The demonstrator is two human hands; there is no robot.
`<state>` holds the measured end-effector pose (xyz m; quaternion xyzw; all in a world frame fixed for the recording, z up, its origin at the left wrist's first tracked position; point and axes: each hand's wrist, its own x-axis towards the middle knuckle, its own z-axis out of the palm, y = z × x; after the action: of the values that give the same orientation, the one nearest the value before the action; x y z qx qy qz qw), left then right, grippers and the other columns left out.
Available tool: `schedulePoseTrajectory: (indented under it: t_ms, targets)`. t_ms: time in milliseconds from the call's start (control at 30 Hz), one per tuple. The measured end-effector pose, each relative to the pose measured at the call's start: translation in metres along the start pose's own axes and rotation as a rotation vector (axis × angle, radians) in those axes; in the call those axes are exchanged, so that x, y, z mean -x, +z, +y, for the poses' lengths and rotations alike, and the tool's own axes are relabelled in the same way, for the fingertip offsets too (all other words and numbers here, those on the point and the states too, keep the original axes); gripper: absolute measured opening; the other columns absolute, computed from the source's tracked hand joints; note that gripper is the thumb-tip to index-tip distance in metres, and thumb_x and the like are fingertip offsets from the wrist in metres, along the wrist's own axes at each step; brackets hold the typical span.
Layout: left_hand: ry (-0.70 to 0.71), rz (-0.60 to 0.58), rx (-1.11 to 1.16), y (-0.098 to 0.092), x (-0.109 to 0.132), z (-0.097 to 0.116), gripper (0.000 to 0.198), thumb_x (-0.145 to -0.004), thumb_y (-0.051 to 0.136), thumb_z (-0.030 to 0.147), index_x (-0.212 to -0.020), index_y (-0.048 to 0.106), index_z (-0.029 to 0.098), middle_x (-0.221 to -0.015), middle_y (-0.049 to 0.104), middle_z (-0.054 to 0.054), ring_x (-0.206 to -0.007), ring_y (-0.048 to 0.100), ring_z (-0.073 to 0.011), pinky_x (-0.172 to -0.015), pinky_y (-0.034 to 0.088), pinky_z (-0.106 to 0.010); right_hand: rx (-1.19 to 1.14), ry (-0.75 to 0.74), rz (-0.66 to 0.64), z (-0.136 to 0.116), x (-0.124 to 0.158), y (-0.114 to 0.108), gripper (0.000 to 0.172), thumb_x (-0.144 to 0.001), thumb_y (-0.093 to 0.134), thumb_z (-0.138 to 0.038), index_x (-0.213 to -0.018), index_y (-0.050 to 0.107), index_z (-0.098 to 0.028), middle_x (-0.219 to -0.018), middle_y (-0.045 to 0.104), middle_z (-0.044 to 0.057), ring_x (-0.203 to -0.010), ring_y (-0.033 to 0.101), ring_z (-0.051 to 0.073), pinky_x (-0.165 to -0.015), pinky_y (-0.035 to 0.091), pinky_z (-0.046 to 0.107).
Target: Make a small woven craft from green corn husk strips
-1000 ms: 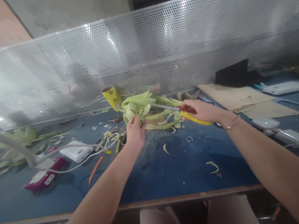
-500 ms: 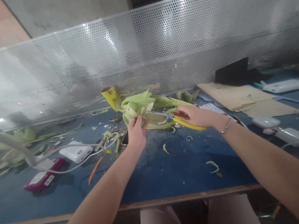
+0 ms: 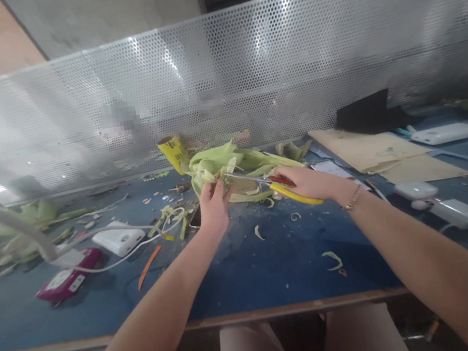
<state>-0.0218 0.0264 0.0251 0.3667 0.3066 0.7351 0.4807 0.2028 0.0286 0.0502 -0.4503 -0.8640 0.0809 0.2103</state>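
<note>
Fingers (image 3: 206, 195) of the left hand (image 3: 215, 210) pinch a pale curled strip at the near side of the husk (image 3: 216, 156), the thumb and fingertips close together. That pale green husk lies at the middle of the counter (image 3: 274, 277), toward its back, with its long leaves trailing to the right. Fingers of the right hand (image 3: 298, 182) are wrapped round the red and yellow handles of the scissors (image 3: 292, 193); the blades point left, their tips at the pale strip, just beside the left fingertips. Whether the blades are parted cannot be told. A bracelet (image 3: 353, 198) circles the right wrist.

Behind the husk, a yellow tube (image 3: 173, 154) leans near the perforated screen (image 3: 236, 65). Left of the left hand lie a white charger (image 3: 119, 238), a purple block (image 3: 70, 277) with a white cable (image 3: 111, 265) running past it, and an orange strip (image 3: 149, 267). Small curled scraps (image 3: 334, 258) dot the blue surface in front of the hands. To the right, beyond the scissors, cardboard (image 3: 358, 148) lies flat, a black sheet (image 3: 376, 113) behind it.
</note>
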Motion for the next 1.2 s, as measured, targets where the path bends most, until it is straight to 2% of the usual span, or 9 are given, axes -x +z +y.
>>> schedulePoseTrajectory:
  t_ms: [100,367,600,867,1200]
  targets:
    - [0.008,-0.014,-0.02,0.0,0.002,-0.001,0.012,-0.074,0.066,0.016,-0.085,0.065,0.018,-0.105,0.065,-0.002,-0.102,0.059,-0.0128,-0.091,0.05,-0.029,-0.043,0.034,-0.075,-0.003,-0.001,0.0,0.035,-0.081,0.053,-0.055,-0.086,0.047,-0.021,-0.086,0.062,0.004,-0.071,0.056,0.018,-0.061,0.04,0.03]
    - [0.094,-0.015,-0.089,-0.003,0.0,-0.003,0.02,-0.069,0.071,0.016,-0.087,0.065,0.022,-0.101,0.065,-0.002,-0.095,0.062,-0.0123,-0.082,0.053,-0.024,-0.062,0.027,-0.095,-0.007,-0.002,0.003,0.036,-0.084,0.047,-0.056,-0.085,0.045,-0.02,-0.081,0.06,0.004,-0.066,0.052,0.016,-0.06,0.037,0.029]
    - [0.086,-0.003,-0.075,-0.002,-0.001,-0.001,0.019,-0.068,0.072,0.015,-0.083,0.063,0.021,-0.094,0.066,-0.002,-0.091,0.063,-0.0127,-0.085,0.053,-0.027,-0.054,0.035,-0.072,-0.011,-0.004,0.009,0.033,-0.086,0.046,-0.052,-0.087,0.05,-0.019,-0.084,0.063,0.006,-0.067,0.054,0.016,-0.06,0.038,0.029]
    - [0.124,0.023,-0.175,-0.008,-0.007,-0.006,0.021,-0.069,0.071,0.018,-0.086,0.061,0.021,-0.096,0.067,-0.003,-0.091,0.063,-0.0136,-0.079,0.053,-0.025,0.045,0.138,-0.011,-0.036,0.0,0.004,0.04,-0.082,0.048,-0.059,-0.074,0.052,-0.019,-0.07,0.06,0.005,-0.056,0.05,0.015,-0.052,0.032,0.028]
    - [0.15,-0.014,-0.173,-0.011,-0.009,-0.009,0.025,-0.068,0.072,0.022,-0.091,0.062,0.021,-0.098,0.067,-0.003,-0.093,0.064,-0.0134,-0.08,0.052,-0.024,0.143,0.081,0.046,-0.035,-0.002,0.005,0.039,-0.085,0.045,-0.055,-0.074,0.053,-0.018,-0.071,0.061,0.006,-0.06,0.052,0.015,-0.052,0.03,0.027]
